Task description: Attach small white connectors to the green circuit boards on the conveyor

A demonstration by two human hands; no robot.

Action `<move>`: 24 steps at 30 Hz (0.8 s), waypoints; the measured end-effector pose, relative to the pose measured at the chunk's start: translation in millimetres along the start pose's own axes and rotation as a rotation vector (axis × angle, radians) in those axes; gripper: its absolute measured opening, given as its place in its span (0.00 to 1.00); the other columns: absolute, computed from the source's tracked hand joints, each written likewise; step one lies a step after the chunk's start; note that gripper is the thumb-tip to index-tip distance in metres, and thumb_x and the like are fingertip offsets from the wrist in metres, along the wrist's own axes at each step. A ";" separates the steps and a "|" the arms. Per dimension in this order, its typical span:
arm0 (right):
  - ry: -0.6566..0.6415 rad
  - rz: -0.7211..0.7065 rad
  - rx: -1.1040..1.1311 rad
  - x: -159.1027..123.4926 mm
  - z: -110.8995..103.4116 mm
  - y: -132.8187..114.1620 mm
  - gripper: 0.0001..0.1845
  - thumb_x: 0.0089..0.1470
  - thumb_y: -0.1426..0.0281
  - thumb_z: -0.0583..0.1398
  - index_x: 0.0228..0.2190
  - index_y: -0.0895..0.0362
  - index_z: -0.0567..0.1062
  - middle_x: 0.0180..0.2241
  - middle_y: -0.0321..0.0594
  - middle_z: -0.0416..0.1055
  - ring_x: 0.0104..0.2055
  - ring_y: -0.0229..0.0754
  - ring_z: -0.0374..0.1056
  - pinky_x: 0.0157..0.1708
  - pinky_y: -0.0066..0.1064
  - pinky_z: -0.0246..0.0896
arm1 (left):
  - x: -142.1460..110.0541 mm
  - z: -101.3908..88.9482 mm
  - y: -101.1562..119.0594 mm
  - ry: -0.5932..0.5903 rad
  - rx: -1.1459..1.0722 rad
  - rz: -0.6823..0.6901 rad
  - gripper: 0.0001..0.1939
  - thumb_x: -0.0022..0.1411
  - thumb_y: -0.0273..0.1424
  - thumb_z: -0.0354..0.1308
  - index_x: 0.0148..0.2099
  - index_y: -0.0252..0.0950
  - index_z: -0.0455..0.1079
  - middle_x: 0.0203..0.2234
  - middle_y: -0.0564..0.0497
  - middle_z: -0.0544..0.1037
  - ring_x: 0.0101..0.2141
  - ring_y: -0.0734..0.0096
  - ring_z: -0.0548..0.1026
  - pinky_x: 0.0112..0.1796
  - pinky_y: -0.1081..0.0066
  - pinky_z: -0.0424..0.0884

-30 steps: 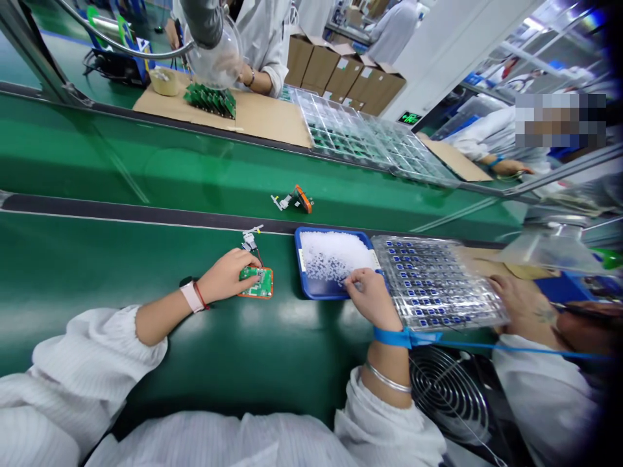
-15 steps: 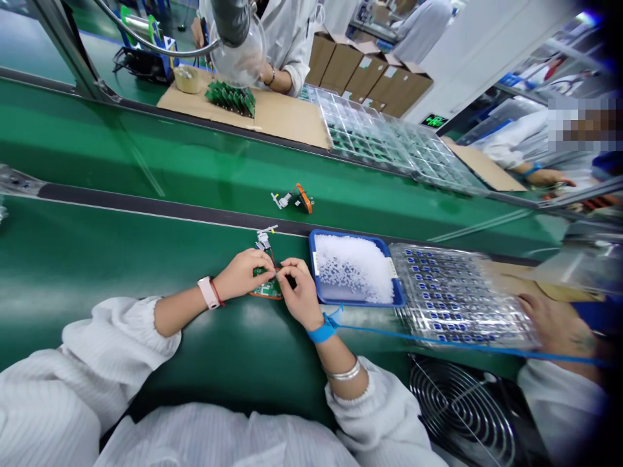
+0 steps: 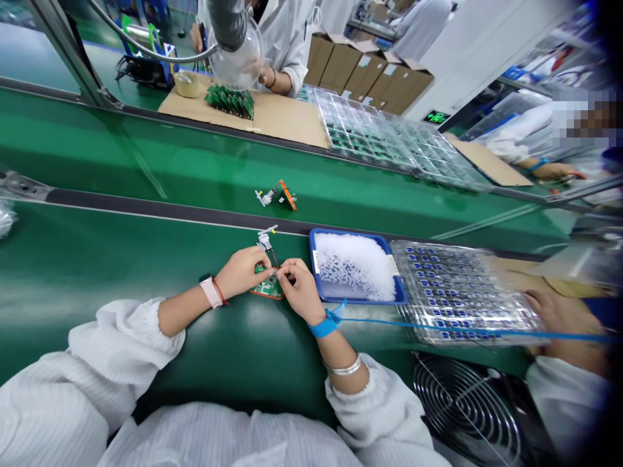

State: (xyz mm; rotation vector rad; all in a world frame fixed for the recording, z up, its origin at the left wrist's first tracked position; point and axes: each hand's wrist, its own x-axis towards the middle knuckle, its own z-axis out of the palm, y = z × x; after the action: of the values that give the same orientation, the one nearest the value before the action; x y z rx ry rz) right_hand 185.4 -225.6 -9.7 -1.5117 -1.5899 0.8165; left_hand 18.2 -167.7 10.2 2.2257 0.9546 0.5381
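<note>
A green circuit board in an orange-edged case lies on the green bench in front of me. Wires run from its top edge to a small white connector part. My left hand is over the board's left side, thumb and fingers closed together at the upper edge. From the right, my right hand meets it there in a pinch; whatever is between the fingertips is too small to make out. Right of my hands is a blue tray of small white pieces.
A similar orange-edged unit sits on the green belt ahead. A clear tray of blue-marked parts is at right, beside a co-worker's hand. A blue wrist cord stretches right, above a black fan.
My right hand has moved from the white pieces in the blue tray to the board, meeting my left hand. The unit on the belt has shifted left.
</note>
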 end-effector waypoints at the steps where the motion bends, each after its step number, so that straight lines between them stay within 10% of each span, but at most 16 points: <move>1: 0.029 -0.008 0.019 -1.0 -0.4 0.5 0.07 0.52 0.70 0.55 0.24 0.56 0.70 0.33 0.41 0.63 0.36 0.40 0.62 0.34 0.33 0.61 | -4.5 -0.3 -1.3 -0.008 0.039 0.044 0.10 0.56 0.35 0.59 0.39 0.35 0.71 0.37 0.47 0.76 0.41 0.62 0.72 0.43 0.64 0.66; 5: 0.154 -0.015 0.078 -3.6 -3.2 -0.5 0.07 0.54 0.67 0.55 0.27 0.56 0.69 0.35 0.41 0.64 0.38 0.40 0.62 0.36 0.34 0.61 | -18.4 -4.4 -2.1 -0.130 0.162 0.209 0.31 0.49 0.43 0.64 0.54 0.41 0.64 0.49 0.45 0.72 0.53 0.52 0.65 0.51 0.56 0.60; 9: 0.277 -0.047 0.112 -4.2 -4.7 -4.6 0.10 0.57 0.65 0.52 0.28 0.55 0.68 0.36 0.42 0.64 0.41 0.42 0.62 0.42 0.37 0.59 | -8.1 -26.5 -1.6 -0.141 -0.030 0.069 0.32 0.48 0.44 0.65 0.54 0.40 0.63 0.42 0.46 0.76 0.41 0.58 0.74 0.44 0.61 0.66; 13: 0.294 -0.035 0.138 -4.7 -2.2 -6.1 0.11 0.58 0.63 0.50 0.30 0.55 0.68 0.37 0.43 0.64 0.42 0.43 0.61 0.42 0.37 0.59 | 27.6 -74.5 -18.9 0.150 -0.448 -0.213 0.28 0.54 0.47 0.58 0.51 0.33 0.62 0.33 0.46 0.78 0.35 0.64 0.76 0.38 0.65 0.70; 18: 0.247 -0.009 0.181 -4.6 1.9 -2.6 0.11 0.57 0.63 0.52 0.29 0.55 0.68 0.37 0.43 0.63 0.41 0.42 0.62 0.36 0.34 0.60 | 71.1 -128.0 -68.2 0.742 -0.220 -0.161 0.30 0.54 0.45 0.59 0.53 0.34 0.59 0.40 0.45 0.75 0.42 0.63 0.74 0.42 0.66 0.68; 24: 0.205 -0.010 0.152 -5.4 2.4 2.1 0.10 0.57 0.64 0.53 0.29 0.55 0.69 0.38 0.43 0.63 0.37 0.40 0.62 0.33 0.33 0.60 | 68.0 -136.9 -142.2 0.673 0.305 -0.211 0.30 0.51 0.43 0.61 0.53 0.33 0.64 0.46 0.42 0.72 0.47 0.55 0.69 0.49 0.59 0.62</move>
State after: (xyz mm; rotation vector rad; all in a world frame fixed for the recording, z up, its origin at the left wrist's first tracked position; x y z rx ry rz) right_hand 184.2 -230.6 -13.3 -1.4284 -1.3536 0.7339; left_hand -86.5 13.0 14.9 2.1888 1.6837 1.1436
